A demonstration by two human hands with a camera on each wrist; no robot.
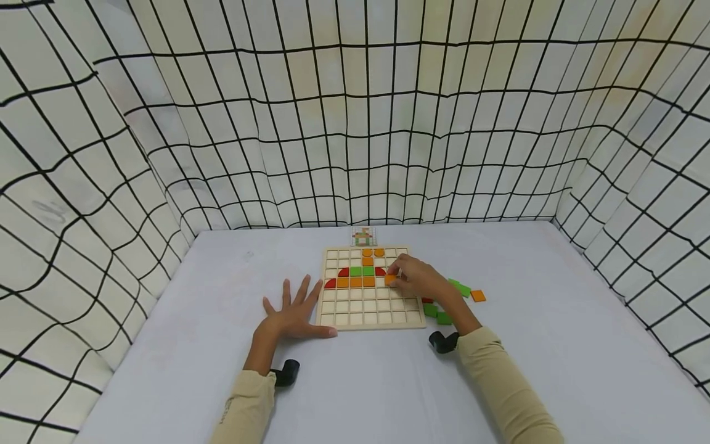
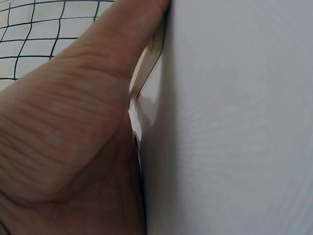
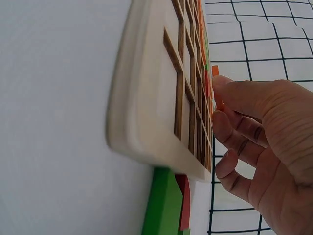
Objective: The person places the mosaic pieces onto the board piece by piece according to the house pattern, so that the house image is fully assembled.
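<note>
The counter (image 1: 355, 382) bears a gridded board (image 1: 371, 319). The left hand (image 1: 291, 317), fingers spread and released, lies at its near-left corner, well placed to steady it. The right hand (image 1: 418, 277) pinches an orange tile (image 1: 390, 280) over the board; lowering it flat and square to the grid should seat it. No brand or writing is legible.

1. White table surface (image 1: 355, 394), which I find in all three views.
2. Black netting (image 1: 367, 45), loosely square-meshed; I see it beyond the table's far edge and along both sides.
3. White sheeting (image 1: 407, 68), with faint yellowish patches, visible to me through the mesh.
</note>
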